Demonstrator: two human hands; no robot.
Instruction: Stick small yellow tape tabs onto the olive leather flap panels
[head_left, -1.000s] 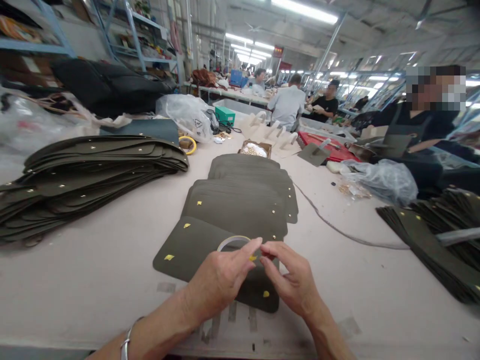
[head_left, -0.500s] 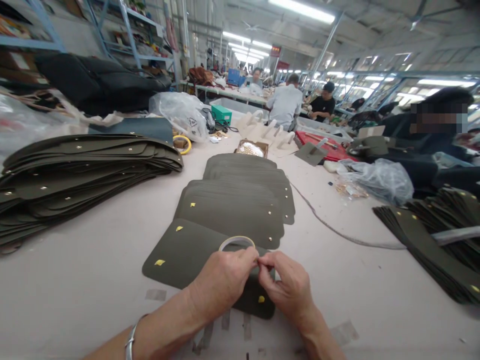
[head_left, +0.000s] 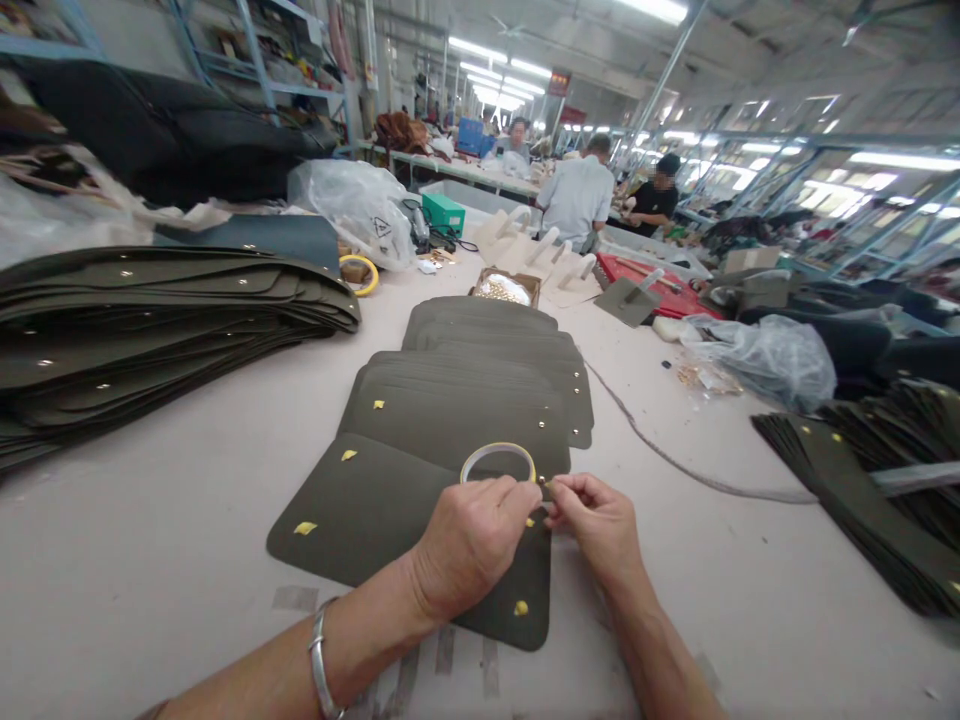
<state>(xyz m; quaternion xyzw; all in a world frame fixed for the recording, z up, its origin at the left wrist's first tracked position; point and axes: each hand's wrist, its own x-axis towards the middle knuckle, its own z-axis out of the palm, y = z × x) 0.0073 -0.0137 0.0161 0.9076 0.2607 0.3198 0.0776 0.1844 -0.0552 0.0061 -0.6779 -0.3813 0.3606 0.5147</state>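
My left hand (head_left: 476, 540) is closed on a narrow roll of yellow tape (head_left: 499, 447), whose ring stands up past my fingers. Just to its right, the thumb and fingers of my right hand (head_left: 596, 520) pinch what looks like a small piece of yellow tape (head_left: 548, 485). Under both hands lies a dark olive panel (head_left: 375, 500) with rounded corners. Small yellow tape bits (head_left: 305, 528) stick near its corners; one is partly hidden by my left hand. Behind it, overlapping rows of similar panels (head_left: 457, 390) show metal studs (head_left: 541, 424) on their right side.
Olive pieces with studs are piled at the left (head_left: 172, 320), and more strips (head_left: 862, 500) lie at the right. A box of small metal parts (head_left: 504, 288) stands behind the panels. A grey cord (head_left: 660, 455) crosses the table. Co-workers (head_left: 577, 190) sit farther back.
My hands have drawn slightly apart, and a small gap now shows between their fingertips. The tape roll has shifted right and up in view with my left hand.
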